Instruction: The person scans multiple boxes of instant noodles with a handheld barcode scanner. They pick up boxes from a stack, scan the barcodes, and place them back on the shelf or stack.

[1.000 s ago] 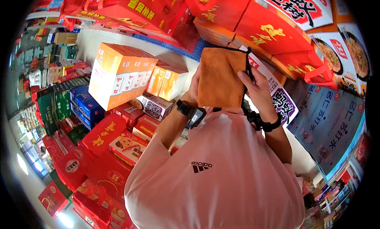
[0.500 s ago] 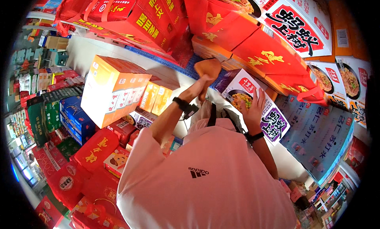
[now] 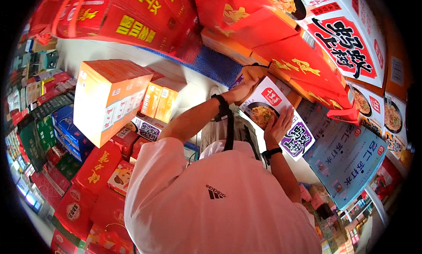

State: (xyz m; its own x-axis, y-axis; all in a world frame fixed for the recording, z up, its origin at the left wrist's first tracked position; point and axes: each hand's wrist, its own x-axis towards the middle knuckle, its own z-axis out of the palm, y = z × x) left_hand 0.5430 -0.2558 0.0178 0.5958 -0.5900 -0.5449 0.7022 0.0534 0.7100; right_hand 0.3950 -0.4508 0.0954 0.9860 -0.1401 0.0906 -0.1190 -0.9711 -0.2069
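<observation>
Noodle box [image 3: 263,113]: red label with white characters above the printed bowl; purple patch with heavy characters below. Large white noodle carton [image 3: 343,47], upper right: bold black characters on a red patch, barcode alongside. Red carton [image 3: 281,54] below it: gold brush-style characters. Light-blue carton [image 3: 347,155]: dark characters repeated across the face, small red marks. Red gift carton [image 3: 132,19], upper left: big yellow characters. Orange-and-white carton [image 3: 112,96]: characters on white label panels. White shirt [image 3: 220,219]: black emblem with one short word, inverted.
</observation>
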